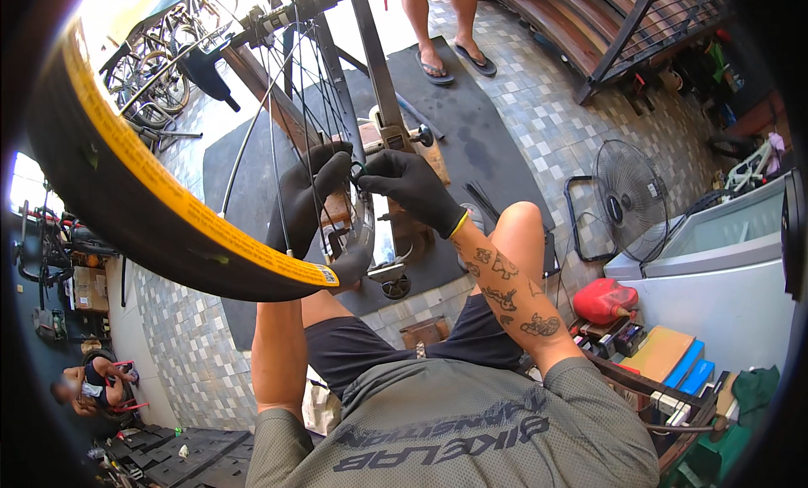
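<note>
A bicycle wheel with a black tyre and a yellow band (151,176) fills the upper left, its thin spokes (278,109) running up to the hub. My left hand (307,197), in a black glove, reaches through the spokes and holds the rim at the lower edge. My right hand (412,189), also gloved in black, pinches a small dark tool (358,170) against a spoke, fingertips meeting the left hand's. The wheel sits in a metal truing stand (383,109) on a black floor mat (471,134).
Another person's feet in sandals (454,58) stand on the mat beyond the stand. A floor fan (631,197), a red canister (602,301) and a white chest (715,269) stand at right. Bicycles (160,75) are parked at upper left. A seated person (97,383) is at lower left.
</note>
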Available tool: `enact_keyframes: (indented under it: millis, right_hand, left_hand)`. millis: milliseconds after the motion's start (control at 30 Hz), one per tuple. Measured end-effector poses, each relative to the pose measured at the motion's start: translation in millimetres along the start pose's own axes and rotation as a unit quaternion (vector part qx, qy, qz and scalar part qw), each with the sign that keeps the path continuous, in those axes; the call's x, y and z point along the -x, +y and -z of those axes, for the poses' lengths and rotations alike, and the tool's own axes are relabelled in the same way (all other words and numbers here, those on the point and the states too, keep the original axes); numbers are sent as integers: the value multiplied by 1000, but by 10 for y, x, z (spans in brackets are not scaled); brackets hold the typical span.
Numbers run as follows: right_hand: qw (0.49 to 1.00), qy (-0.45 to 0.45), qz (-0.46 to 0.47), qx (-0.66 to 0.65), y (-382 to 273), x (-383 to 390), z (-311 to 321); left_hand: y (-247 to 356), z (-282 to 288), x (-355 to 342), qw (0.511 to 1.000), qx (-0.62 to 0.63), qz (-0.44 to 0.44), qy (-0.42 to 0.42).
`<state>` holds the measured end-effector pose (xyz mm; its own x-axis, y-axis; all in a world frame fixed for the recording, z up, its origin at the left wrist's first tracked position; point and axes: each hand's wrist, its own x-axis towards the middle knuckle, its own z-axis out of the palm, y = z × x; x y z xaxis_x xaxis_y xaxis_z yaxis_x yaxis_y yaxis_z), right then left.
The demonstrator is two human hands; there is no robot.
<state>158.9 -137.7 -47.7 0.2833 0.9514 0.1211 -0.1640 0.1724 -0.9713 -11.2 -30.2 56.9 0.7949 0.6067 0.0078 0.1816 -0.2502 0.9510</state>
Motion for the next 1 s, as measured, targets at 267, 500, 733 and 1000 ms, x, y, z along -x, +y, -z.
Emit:
enact_keyframes:
  millis: [267,500,733,1000]
  right_hand:
    - [998,-40,38,20,-104,-16,-49]
    - [998,-56,12,14,-195,-3,-102]
    - [984,-131,-27,-122,-132,-62,-84]
    - [995,-100,-3,-30,-170,55,-39]
  left_hand:
    - [-22,27,28,999,24,-37,8]
    - [-306,126,-40,997,64,-44,7]
    - [-388,222,-53,985,36,-26,-168]
    - [-237,-111,-52,990,-121,-69,29]
